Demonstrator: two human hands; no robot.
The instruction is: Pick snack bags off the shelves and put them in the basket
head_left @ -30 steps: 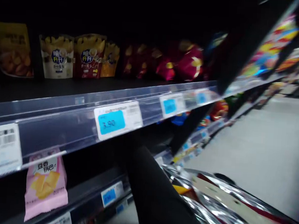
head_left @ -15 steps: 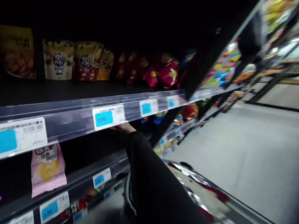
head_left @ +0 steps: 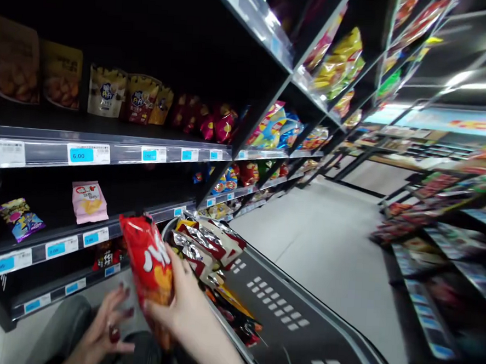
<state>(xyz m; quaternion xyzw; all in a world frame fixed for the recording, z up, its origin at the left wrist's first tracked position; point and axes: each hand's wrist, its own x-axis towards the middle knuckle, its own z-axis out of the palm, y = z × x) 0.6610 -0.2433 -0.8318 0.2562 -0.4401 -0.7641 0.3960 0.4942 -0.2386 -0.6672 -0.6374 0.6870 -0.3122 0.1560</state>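
My right hand (head_left: 180, 299) is closed round a red snack bag (head_left: 150, 261) with white lettering, held tilted in front of the shelves. To its left, my left hand (head_left: 104, 324) is open, fingers spread and apart from the bag, with a ring on one finger. Right beside my right forearm stands a grey shopping cart (head_left: 284, 311). Several silver, white and dark red bags (head_left: 206, 243) lie in it, together with black and yellow packs (head_left: 233, 308).
On the lower shelf at left lie a pink snack bag (head_left: 88, 203) and a purple-blue packet (head_left: 20, 219). Stand-up pouches (head_left: 106, 94) line the shelf above. The aisle floor (head_left: 318, 230) runs away to the right, towards another display rack (head_left: 439, 271).
My right hand has come out from under the shelf edge and now holds the red snack bag. My left hand has come into view. The camera has turned, showing more cart and aisle.
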